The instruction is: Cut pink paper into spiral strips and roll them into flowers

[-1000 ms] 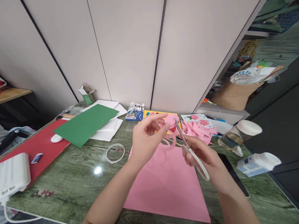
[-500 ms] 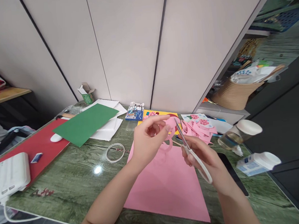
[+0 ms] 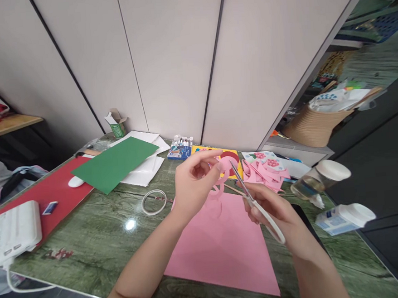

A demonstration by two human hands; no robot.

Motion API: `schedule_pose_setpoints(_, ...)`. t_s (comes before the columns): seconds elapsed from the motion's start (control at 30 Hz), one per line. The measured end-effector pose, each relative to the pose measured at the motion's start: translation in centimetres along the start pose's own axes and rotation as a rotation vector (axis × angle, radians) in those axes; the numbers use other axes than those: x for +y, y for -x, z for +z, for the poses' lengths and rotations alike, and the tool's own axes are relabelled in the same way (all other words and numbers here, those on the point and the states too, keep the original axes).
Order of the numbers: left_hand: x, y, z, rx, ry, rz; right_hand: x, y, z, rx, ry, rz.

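Observation:
My left hand (image 3: pixel 196 181) pinches a curled piece of pink paper (image 3: pixel 225 166) between thumb and fingers. A thin pink strip hangs from it in loops. In my right hand (image 3: pixel 269 205) is a pair of scissors (image 3: pixel 253 203) with white handles, its blades pointing up at the edge of the pink piece. Below both hands a large pink sheet (image 3: pixel 220 252) lies flat on the green table. Pink paper scraps (image 3: pixel 264 174) are heaped just beyond my right hand.
A tape roll (image 3: pixel 154 202) lies left of the pink sheet. Farther left are a green sheet (image 3: pixel 116 164), a red sheet (image 3: pixel 63 183) and a white power bank (image 3: pixel 16 232). Bottles, including a clear jar (image 3: pixel 312 184), stand at the right beside a dark phone (image 3: pixel 308 223). A marker box (image 3: pixel 179 149) sits behind.
My left hand has drawn slightly left with the pink piece, and the scissor tips now stand a little apart from where they were. The hanging strip has shifted and dangles lower.

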State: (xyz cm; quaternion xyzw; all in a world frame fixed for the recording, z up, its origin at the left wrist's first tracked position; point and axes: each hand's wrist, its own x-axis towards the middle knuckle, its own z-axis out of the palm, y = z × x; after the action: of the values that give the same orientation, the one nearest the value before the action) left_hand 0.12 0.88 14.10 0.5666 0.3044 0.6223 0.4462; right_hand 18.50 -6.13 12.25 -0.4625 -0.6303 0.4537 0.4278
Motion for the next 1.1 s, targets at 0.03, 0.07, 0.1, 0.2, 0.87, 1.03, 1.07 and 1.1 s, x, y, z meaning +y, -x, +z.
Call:
schedule_pose_setpoints(0.03,0.0,0.0,0.0,0.001,-0.001,0.003,0.0,0.0,0.0,-0.002,-0.002,0.003)
schedule_pose_setpoints(0.07,0.0,0.0,0.0,0.003,-0.006,0.006,0.0,0.0,-0.1,-0.002,-0.003,0.005)
schedule_pose_setpoints(0.1,0.0,-0.1,0.0,0.005,-0.011,0.007,0.1,0.0,-0.1,-0.004,-0.003,0.007)
schedule_pose_setpoints(0.2,0.0,-0.1,-0.1,0.014,-0.025,0.003,0.1,0.1,-0.2,-0.007,0.001,0.015)
schedule_pose_setpoints(0.87,-0.4,-1.2,-1.1,-0.164,-0.060,-0.084,0.4,-0.1,-1.9,-0.054,0.117,0.153)
schedule_pose_setpoints(1.03,-1.7,-2.1,-1.3,-0.188,0.020,-0.213,0.5,-0.3,-2.8,-0.096,0.224,0.194)
schedule_pose_setpoints(1.07,-1.9,-2.3,-1.3,-0.177,0.043,-0.229,0.5,-0.1,-3.1,-0.104,0.222,0.191)
schedule_pose_setpoints(1.1,-2.1,-2.5,-1.4,-0.163,0.070,-0.248,0.4,0.0,-3.4,-0.114,0.212,0.188)
